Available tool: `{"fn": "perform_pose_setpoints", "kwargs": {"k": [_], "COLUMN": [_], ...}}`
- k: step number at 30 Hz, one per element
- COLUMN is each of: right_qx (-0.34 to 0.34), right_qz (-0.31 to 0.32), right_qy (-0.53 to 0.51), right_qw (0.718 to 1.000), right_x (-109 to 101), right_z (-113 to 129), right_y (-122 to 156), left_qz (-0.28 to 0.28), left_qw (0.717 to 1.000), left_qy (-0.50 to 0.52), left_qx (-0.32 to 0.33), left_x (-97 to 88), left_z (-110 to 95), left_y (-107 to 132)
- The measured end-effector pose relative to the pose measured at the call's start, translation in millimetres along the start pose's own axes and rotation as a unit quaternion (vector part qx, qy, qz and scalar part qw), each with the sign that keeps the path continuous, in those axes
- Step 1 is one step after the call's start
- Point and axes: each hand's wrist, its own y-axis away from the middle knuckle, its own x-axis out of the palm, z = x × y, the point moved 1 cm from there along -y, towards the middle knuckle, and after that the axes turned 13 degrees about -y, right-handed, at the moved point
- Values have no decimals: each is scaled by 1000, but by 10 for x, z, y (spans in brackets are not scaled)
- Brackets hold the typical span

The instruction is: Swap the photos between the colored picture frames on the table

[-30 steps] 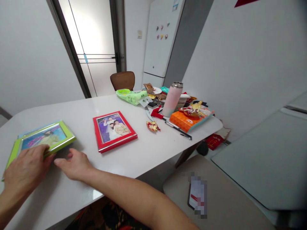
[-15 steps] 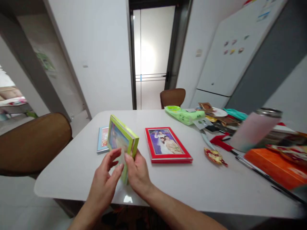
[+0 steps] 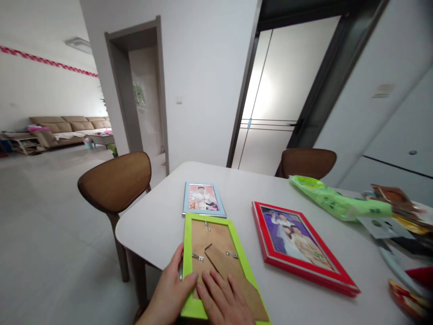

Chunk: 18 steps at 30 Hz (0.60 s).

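Note:
A lime-green picture frame [image 3: 242,246] lies back side up near the front edge of the table, showing its brown backboard, several metal clips and a brown stand flap. My left hand [image 3: 171,289] grips its left edge, thumb on top and fingers underneath or along the side. Flat on the backboard and stand flap rest the fingers of my right hand [image 3: 225,300]. Just beyond the green frame, a light-blue picture frame [image 3: 222,206] lies picture side up. To the right is a red picture frame [image 3: 270,253] with a photo of people in it.
A green plastic package [image 3: 341,205] and assorted clutter cover the table's right side, with a red-and-yellow wrapper [image 3: 407,298] near the edge. Brown chairs stand at the left [image 3: 118,180] and far side [image 3: 307,162] of the white table [image 3: 152,225].
The green frame has gone from upright in my right hand to lying face down on the table. My left hand has closed on its edge; my right hand has flattened on its back. The view turned left.

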Motion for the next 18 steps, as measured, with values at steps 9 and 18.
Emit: {"fn": "perform_pose_setpoints", "kwargs": {"k": [9, 18], "right_qx": [16, 392], "right_qz": [1, 182], "right_qy": [-89, -157], "right_qw": [996, 888], "right_x": [50, -250], "right_z": [-41, -876], "right_y": [24, -126], "left_qz": [-24, -3], "left_qw": [939, 928], "left_qy": [-339, -368], "left_qx": [51, 57], "left_x": [14, 57], "left_z": [238, 192], "left_y": [-27, -181]}}
